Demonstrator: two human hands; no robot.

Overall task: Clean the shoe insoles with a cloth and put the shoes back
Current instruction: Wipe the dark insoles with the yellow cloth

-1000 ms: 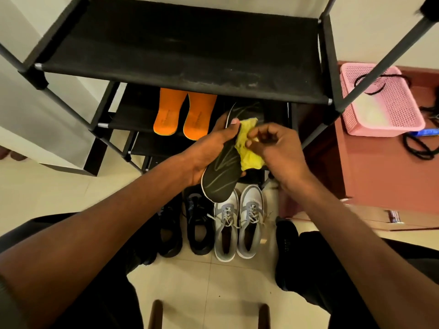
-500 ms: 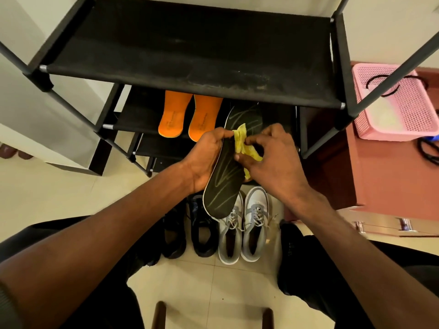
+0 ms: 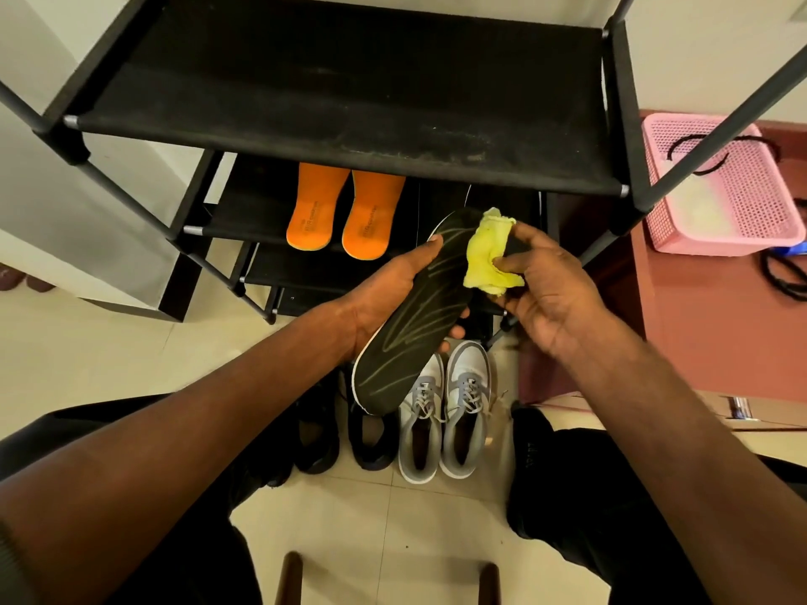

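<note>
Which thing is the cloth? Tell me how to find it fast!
Start at the big black shoe rack and look just below its front edge, where two hands meet. The right hand pinches the cloth against the toe end of the black insole. It is the only crumpled, bright yellow thing there; the orange insoles behind it lie flat.

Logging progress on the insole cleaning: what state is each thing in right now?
Black insole: out of its shoe, held by the left hand.
Yellow cloth: bunched, pinched by the right hand against the insole.
Orange insoles: lying side by side on a lower shelf.
Grey sneakers: paired on the floor, laced.
Black shoes: on the floor.
</note>
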